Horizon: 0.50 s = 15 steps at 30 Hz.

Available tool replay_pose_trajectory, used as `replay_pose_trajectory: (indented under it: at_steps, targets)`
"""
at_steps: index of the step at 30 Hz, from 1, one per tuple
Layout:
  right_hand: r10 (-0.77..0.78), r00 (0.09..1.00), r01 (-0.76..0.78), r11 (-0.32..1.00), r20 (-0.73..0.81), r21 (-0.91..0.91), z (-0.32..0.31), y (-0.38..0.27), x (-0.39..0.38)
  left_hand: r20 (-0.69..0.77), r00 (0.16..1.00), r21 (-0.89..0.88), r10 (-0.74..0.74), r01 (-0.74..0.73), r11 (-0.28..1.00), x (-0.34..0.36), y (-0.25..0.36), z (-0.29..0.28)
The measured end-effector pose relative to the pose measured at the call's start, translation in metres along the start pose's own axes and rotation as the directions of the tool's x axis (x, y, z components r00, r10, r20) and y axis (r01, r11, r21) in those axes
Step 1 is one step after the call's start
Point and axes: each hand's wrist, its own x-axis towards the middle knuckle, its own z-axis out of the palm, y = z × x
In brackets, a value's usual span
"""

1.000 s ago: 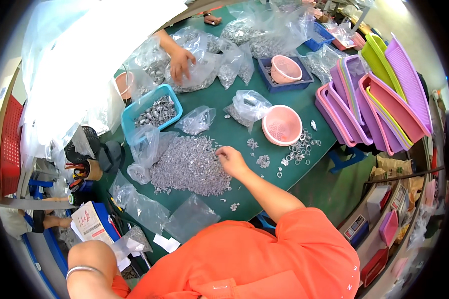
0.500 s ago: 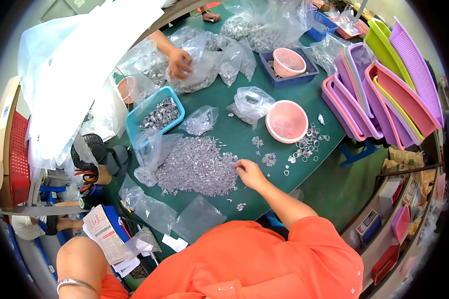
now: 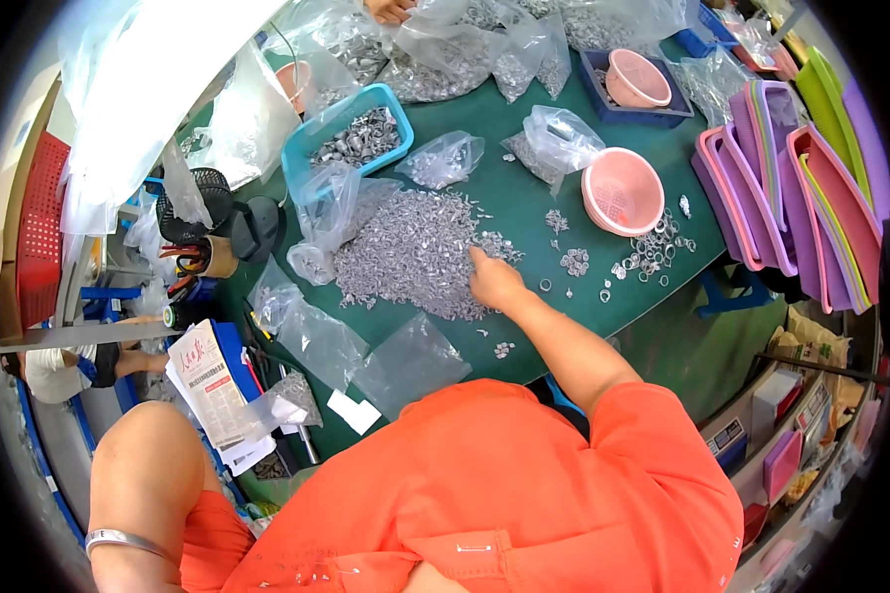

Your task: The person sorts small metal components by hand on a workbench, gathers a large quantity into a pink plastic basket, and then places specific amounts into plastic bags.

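A wide heap of small grey metal-looking pieces (image 3: 405,247) lies on the green table. My right hand (image 3: 496,282) rests at the heap's right edge, its index finger stretched out and touching the pieces. Some pieces spread out beyond that fingertip. No held thing shows in this hand, though its other fingers are partly hidden. To its right lie small clusters of pieces (image 3: 574,262) and loose rings (image 3: 653,247). My left arm (image 3: 148,474), with a silver bangle at the wrist, is bent at the lower left; its hand is out of view.
Behind the heap stand a turquoise bin (image 3: 402,114) of metal parts, a pink basket (image 3: 623,188) and filled clear bags (image 3: 445,158). Stacked purple trays (image 3: 742,198) rise at the right. Flat plastic bags (image 3: 410,366) and a newspaper (image 3: 213,381) lie near me. A co-worker's hand (image 3: 391,10) shows at the top.
The view has shifted, so the table sits higher and further right. My right hand has pushed further along the heap's edge, with its index finger now extended. The co-worker's hand is mostly cut off.
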Motion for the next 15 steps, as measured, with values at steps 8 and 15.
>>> replay_pose_trajectory:
  at_steps: [8,15]
  targets:
    - [-0.035,0.993,0.049,0.99,-0.11,0.131,0.003,-0.002,0.005,-0.013,0.999,0.023,0.04,-0.039,0.999,-0.014,0.001,0.007]
    - [-0.047,0.88,0.156,0.968,-0.473,0.194,-0.006,0.023,0.106,-0.05,0.997,0.08,0.066,-0.062,0.995,-0.025,-0.002,0.009]
